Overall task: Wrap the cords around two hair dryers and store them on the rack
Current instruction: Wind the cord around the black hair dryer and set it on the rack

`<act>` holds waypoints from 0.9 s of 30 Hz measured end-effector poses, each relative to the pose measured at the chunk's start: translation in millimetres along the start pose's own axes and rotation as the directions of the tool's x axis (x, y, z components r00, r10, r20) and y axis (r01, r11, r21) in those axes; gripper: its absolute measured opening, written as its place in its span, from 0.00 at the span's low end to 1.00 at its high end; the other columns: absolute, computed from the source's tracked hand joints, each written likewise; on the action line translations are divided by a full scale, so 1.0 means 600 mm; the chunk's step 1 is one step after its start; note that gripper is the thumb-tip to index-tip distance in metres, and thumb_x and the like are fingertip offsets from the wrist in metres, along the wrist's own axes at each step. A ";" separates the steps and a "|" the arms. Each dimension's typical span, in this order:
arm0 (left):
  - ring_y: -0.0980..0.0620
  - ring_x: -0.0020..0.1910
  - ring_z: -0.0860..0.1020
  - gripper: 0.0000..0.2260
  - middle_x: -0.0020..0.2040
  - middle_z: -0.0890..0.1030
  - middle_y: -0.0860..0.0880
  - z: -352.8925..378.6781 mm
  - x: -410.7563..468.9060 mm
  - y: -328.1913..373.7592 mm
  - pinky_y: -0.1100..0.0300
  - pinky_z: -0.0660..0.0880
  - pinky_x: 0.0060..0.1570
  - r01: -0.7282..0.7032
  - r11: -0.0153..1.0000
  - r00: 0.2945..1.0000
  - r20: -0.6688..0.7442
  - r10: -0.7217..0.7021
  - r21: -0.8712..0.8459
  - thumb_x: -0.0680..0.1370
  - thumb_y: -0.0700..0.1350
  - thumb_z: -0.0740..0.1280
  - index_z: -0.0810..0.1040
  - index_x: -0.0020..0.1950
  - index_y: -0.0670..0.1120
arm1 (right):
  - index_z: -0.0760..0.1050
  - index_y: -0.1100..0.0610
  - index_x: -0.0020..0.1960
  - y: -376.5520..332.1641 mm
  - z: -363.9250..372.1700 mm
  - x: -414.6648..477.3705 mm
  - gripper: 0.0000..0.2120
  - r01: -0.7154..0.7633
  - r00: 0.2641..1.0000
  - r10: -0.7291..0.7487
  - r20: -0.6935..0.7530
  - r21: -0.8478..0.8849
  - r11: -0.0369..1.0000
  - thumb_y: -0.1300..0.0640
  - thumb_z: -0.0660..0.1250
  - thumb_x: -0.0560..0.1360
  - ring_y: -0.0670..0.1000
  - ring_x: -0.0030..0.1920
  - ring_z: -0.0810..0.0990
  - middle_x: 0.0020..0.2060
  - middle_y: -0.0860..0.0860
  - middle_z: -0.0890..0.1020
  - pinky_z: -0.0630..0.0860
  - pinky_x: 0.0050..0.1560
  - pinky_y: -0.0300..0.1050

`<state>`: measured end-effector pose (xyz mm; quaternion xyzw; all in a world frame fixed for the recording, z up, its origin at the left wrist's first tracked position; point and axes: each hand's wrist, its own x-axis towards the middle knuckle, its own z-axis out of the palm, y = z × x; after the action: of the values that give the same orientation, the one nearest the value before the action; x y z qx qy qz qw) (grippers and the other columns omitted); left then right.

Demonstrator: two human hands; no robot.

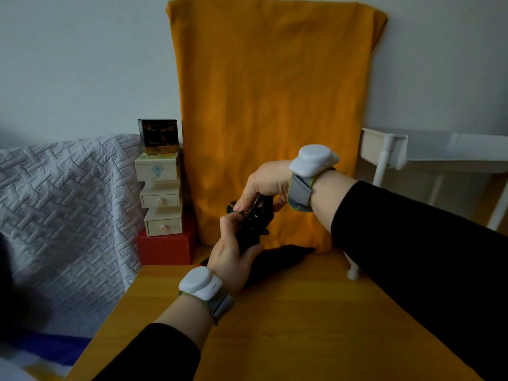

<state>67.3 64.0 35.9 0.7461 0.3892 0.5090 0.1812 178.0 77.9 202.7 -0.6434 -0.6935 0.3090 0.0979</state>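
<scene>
A black hair dryer [254,229] is held above the wooden table [302,325], in front of the orange cloth. My left hand [233,254] grips its lower part from below. My right hand [264,185] comes from above and pinches the black cord [248,211] at the dryer's upper part. Behind my left hand a second dark object [280,259] lies on the table; I cannot tell whether it is the other dryer. A white rack [384,152] stands at the right.
An orange cloth [275,105] hangs against the wall behind the table. A stack of small boxes [160,193] on a red box [165,248] stands at the table's back left. A quilted grey cover [68,202] lies to the left.
</scene>
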 end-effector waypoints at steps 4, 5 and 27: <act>0.53 0.55 0.78 0.26 0.57 0.75 0.54 -0.001 -0.004 0.004 0.64 0.73 0.50 0.014 1.000 1.000 0.009 -0.014 -0.012 0.74 0.40 0.73 0.59 0.61 0.49 | 0.83 0.51 0.31 0.004 -0.003 -0.001 0.11 -0.020 0.993 0.021 0.115 -0.009 1.000 0.46 0.73 0.69 0.50 0.43 0.75 0.40 0.50 0.80 0.71 0.43 0.44; 0.52 0.56 0.78 0.26 0.58 0.76 0.52 0.000 -0.006 0.004 0.66 0.73 0.50 0.017 1.000 1.000 0.008 -0.017 -0.012 0.74 0.40 0.73 0.58 0.60 0.48 | 0.83 0.49 0.29 0.006 -0.004 -0.001 0.13 -0.025 0.991 0.025 0.134 -0.005 1.000 0.45 0.72 0.69 0.50 0.44 0.75 0.39 0.49 0.82 0.71 0.44 0.44; 0.58 0.48 0.76 0.23 0.47 0.74 0.62 -0.007 -0.011 0.002 0.62 0.73 0.45 0.005 0.991 0.989 0.146 -0.025 0.136 0.74 0.44 0.73 0.63 0.62 0.55 | 0.71 0.55 0.30 0.063 -0.005 -0.045 0.12 0.062 0.988 0.034 -0.150 0.591 0.804 0.59 0.67 0.71 0.46 0.25 0.63 0.26 0.49 0.69 0.76 0.34 0.42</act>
<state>62.8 57.9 34.3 0.7893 0.4140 0.4233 0.1625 215.3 52.4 191.0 -0.5969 -0.5573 0.4595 0.3494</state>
